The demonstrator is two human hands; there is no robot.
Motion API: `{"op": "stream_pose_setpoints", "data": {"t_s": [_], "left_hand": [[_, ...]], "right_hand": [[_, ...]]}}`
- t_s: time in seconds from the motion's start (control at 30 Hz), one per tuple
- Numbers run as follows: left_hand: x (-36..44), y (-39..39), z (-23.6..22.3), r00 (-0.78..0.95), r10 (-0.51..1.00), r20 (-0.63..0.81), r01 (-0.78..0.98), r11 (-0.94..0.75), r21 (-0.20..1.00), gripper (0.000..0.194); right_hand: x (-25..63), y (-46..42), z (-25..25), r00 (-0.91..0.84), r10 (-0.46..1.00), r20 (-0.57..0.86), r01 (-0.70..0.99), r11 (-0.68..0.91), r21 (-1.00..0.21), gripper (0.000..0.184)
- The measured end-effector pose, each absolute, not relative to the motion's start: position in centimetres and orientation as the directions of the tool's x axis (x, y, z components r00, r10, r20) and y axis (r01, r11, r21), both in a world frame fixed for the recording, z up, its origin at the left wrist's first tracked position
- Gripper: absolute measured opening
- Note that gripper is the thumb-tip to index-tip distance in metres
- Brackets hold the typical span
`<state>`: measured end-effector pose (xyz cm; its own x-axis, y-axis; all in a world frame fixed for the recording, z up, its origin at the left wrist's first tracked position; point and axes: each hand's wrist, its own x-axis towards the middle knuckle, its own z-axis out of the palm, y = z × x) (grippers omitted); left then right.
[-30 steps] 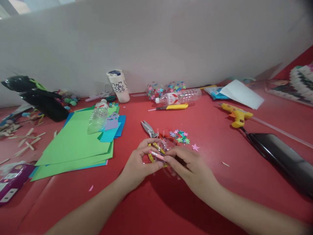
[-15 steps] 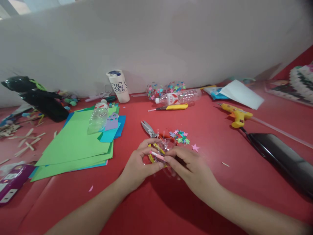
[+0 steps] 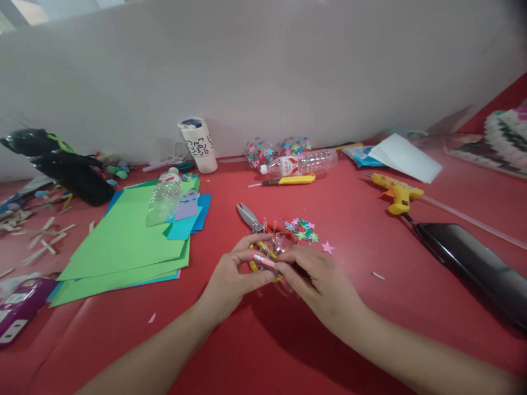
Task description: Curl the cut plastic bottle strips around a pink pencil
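Over the red table, my left hand (image 3: 230,280) is closed around the side of a clear plastic piece (image 3: 284,241) that looks cut from a bottle, with thin strips sticking out. A yellow band (image 3: 267,250) runs around it. My right hand (image 3: 329,280) pinches the end of a pink strip (image 3: 264,261) lying against the near side, and my left fingers touch its other end. Scissors (image 3: 248,217) lie just behind the hands, their red handles partly hidden. Small coloured foam stars (image 3: 303,229) are piled beyond my right hand, with one pink star (image 3: 328,248) apart.
Green paper sheets (image 3: 127,236) lie left, with a bottle top (image 3: 165,197) on them. Behind are a tumbler (image 3: 200,145), a plastic bottle (image 3: 304,163) and a yellow cutter (image 3: 296,180). A glue gun (image 3: 397,192) and black case (image 3: 473,274) lie right.
Almost nothing differs. The view has shifted very slightly, and both hands keep the same hold on the plastic piece and pink strip.
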<state>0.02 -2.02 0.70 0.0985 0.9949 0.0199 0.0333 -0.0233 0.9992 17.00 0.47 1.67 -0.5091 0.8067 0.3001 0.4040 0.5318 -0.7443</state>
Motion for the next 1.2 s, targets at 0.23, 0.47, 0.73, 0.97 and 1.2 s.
{"op": "stream_pose_setpoints", "data": {"t_s": [0.23,0.47,0.73,0.97,1.2], "left_hand": [[0.1,-2.0,0.8,0.084,0.996,0.025,0.030,-0.027,0.999,0.005],[0.2,-2.1,0.9,0.050,0.995,0.083,0.128,-0.089,0.988,0.005],[0.4,-2.2,1.4,0.036,0.989,0.145,0.271,-0.150,0.951,0.004],[0.4,-2.3,1.0,0.047,0.992,0.121,0.247,-0.129,0.960,0.005],[0.7,-2.2,1.4,0.049,0.978,0.205,0.408,-0.206,0.889,0.010]], "right_hand": [[17.1,0.7,1.5,-0.554,0.726,0.408,0.372,0.654,-0.659,0.016],[17.1,0.7,2.2,-0.522,0.796,0.306,0.406,0.547,-0.732,0.015],[16.9,0.8,2.3,-0.513,0.827,0.227,0.405,0.467,-0.786,0.015],[17.0,0.7,1.8,-0.548,0.770,0.326,0.425,0.592,-0.685,0.013],[17.1,0.8,2.1,-0.528,0.814,0.243,0.435,0.504,-0.746,0.015]]}}
